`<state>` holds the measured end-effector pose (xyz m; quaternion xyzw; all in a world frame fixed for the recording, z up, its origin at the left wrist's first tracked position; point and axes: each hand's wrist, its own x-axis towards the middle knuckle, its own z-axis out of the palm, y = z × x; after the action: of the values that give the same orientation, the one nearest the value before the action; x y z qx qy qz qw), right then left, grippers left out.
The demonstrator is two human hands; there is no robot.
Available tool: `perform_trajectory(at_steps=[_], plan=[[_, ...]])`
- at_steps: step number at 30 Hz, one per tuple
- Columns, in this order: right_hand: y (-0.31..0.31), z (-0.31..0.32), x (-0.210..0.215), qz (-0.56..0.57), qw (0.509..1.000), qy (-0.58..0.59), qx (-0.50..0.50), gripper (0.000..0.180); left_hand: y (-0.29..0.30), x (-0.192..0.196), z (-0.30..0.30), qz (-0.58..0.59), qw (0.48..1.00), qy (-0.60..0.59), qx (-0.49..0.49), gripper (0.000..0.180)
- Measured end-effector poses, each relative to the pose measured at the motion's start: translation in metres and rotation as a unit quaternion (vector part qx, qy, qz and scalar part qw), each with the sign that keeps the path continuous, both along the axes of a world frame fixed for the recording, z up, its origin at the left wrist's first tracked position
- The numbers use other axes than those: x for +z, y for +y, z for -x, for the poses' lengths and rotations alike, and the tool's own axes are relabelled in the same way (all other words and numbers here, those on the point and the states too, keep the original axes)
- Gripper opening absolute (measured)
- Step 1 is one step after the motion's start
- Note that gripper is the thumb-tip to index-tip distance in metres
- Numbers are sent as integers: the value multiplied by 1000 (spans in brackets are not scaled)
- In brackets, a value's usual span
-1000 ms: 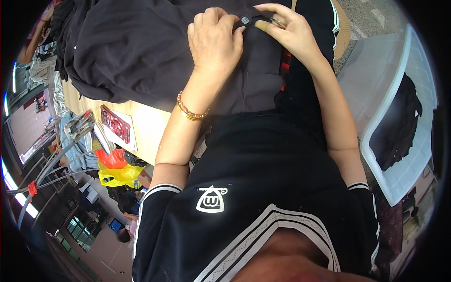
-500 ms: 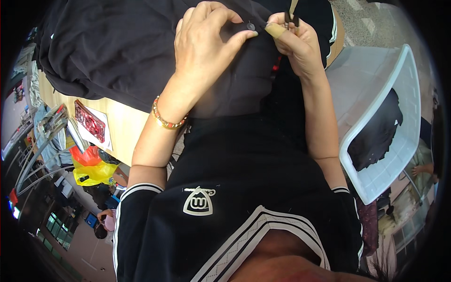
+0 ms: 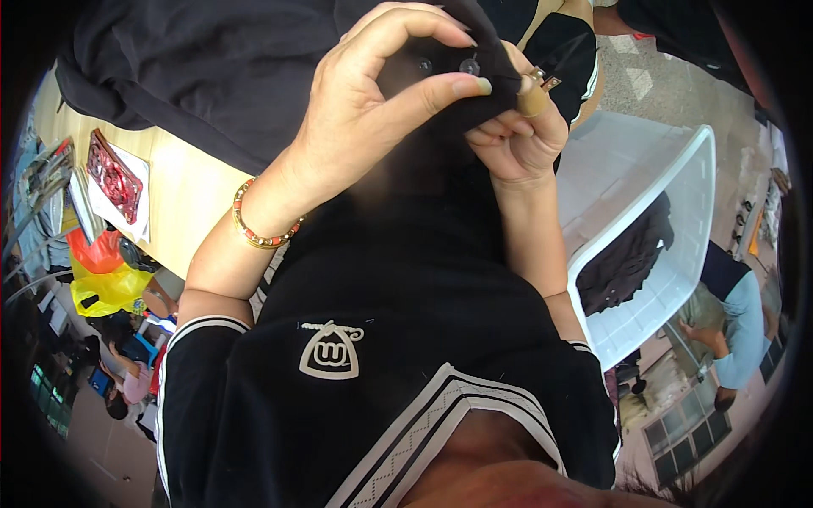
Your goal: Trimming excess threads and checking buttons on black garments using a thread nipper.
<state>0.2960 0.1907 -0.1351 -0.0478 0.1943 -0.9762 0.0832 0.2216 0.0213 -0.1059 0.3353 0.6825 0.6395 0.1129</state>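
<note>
A dark garment (image 3: 195,76) is spread over the table edge and my lap, with small round clear buttons on it. My left hand (image 3: 381,93) lies over it, thumb and forefinger apart on either side of one button (image 3: 469,66). A second button (image 3: 424,64) shows inside the curve of that hand. My right hand (image 3: 525,140) is closed on the garment's edge, a beige covering on its thumb. Beside that thumb a small two-pronged tool (image 3: 546,80) with metallic ends sticks out; most of it is hidden.
A light wooden table (image 3: 190,186) holds a dark red patterned case (image 3: 114,178) on white paper. At right stands a pale plastic bin (image 3: 703,195) with dark cloth (image 3: 627,262) inside. Yellow bag (image 3: 110,284) at left. Other people sit at left and right.
Both hands and the garment's edge have moved right and down in the picture. My left finger and thumb have spread wider around the button. The whole view has shifted.
</note>
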Motion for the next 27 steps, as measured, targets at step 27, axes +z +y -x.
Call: perform_trajectory(at_steps=[27], plan=[[14,-10,24,-365,914,-39,-172,11,-15,5,-1,204,959,196,-26,18]])
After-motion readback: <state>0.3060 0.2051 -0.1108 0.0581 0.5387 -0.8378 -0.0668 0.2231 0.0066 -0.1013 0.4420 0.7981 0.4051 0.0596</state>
